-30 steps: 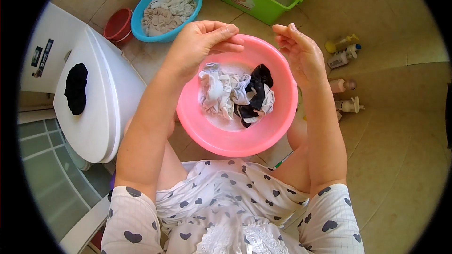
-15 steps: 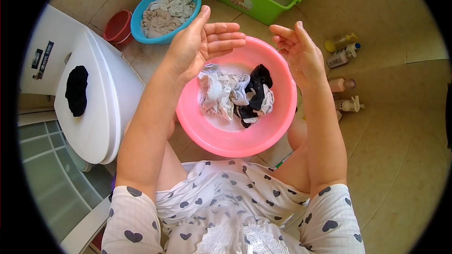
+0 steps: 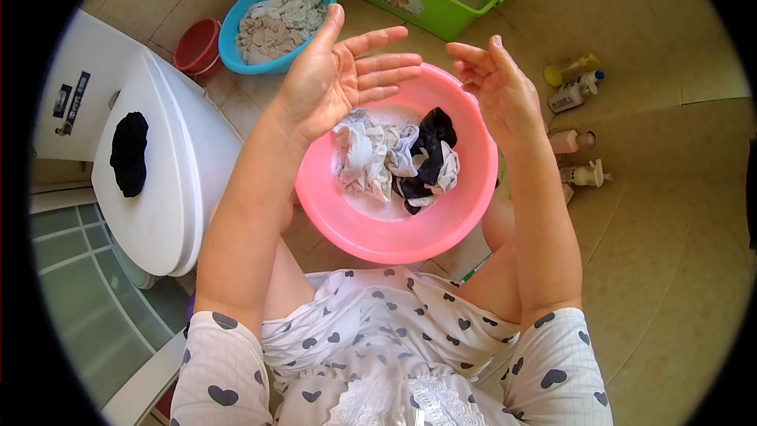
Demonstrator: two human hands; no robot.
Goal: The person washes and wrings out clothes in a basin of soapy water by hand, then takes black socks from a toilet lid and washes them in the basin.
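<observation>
My left hand (image 3: 339, 71) is raised above the far left rim of a pink basin (image 3: 394, 248), palm turned inward and fingers spread. Opposite it, my right hand (image 3: 505, 95) hovers over the right rim, fingers stretched out and slightly bent. Neither holds anything, and a gap lies between them. Wet white clothes (image 3: 371, 154) lie in shallow sudsy water in the basin. Against them on the right rests a crumpled black and white garment (image 3: 430, 158). The basin sits on the floor between my legs.
Behind stand a blue basin of laundry (image 3: 272, 67), a small red bucket (image 3: 197, 46) and a green tub of water (image 3: 441, 20). A black cloth (image 3: 129, 154) lies on the white toilet lid (image 3: 158, 229) at left. Several bottles, including a white pump bottle (image 3: 585, 174), line the right.
The fingers of my left hand have spread apart and reach slightly further right. My right hand has shifted a little to the left. The clothes have not moved.
</observation>
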